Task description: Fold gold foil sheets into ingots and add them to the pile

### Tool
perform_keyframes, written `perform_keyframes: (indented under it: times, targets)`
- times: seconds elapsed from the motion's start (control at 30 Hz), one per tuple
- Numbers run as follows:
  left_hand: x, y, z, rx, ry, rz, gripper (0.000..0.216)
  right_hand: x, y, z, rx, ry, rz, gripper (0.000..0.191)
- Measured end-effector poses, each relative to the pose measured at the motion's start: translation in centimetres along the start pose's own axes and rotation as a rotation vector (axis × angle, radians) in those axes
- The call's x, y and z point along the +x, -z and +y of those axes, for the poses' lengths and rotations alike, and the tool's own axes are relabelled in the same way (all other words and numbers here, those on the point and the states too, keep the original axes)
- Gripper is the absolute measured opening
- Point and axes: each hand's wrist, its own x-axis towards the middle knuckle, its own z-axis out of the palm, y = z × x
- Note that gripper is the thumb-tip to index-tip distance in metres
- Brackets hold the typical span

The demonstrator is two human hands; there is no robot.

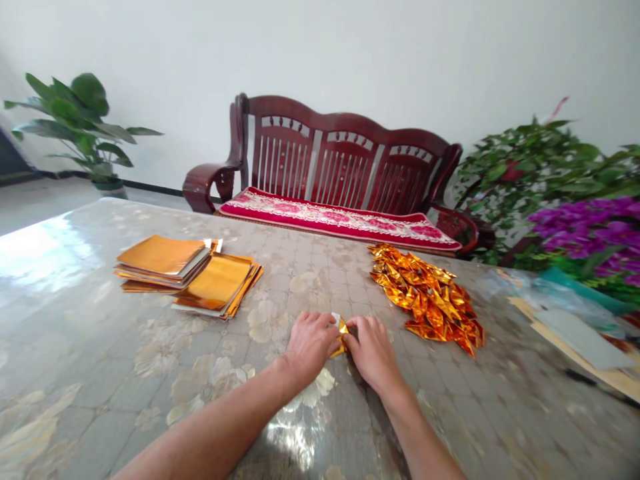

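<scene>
My left hand (310,343) and my right hand (373,350) meet at the table's middle, fingers pinched on a small piece of gold foil paper (342,329) pressed against the tabletop. Most of that paper is hidden under my fingers; only a gold and white corner shows. To the right lies a heap of folded gold foil pieces (427,297). To the left lie two stacks of flat gold foil sheets (187,270), one partly on top of the other.
The table (100,373) has a glossy floral cover. Papers and plastic bags (575,320) lie at its right edge. Behind stand a dark wooden bench (340,167) with a red cushion, a potted plant (80,127) on the left, and purple flowers (590,230) on the right.
</scene>
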Motion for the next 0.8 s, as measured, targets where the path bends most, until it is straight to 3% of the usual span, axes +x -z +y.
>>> perform_keyframes:
  times: [0.2,0.33,0.53,0.67,0.8]
  targets:
    - [-0.3,0.1,0.0,-0.086,0.063,0.003,0.011,0.4,1.1,-0.7,0.097,-0.114,-0.120,0.008]
    - [-0.7,0.0,0.1,-0.104,0.071,0.034,0.013,0.3,1.4,-1.0,0.195,-0.176,-0.179,0.014]
    - [-0.6,0.1,0.1,-0.071,0.209,0.096,0.041,0.3,0.6,-0.2,0.287,-0.156,-0.164,0.011]
    - [-0.2,0.5,-0.4,-0.136,0.298,0.079,0.051,0.6,-0.8,0.6,0.580,-0.200,-0.124,0.012]
    - [0.1,0.4,-1.2,-0.372,0.421,0.046,0.026,0.7,-1.4,0.0,1.015,-0.224,-0.049,0.024]
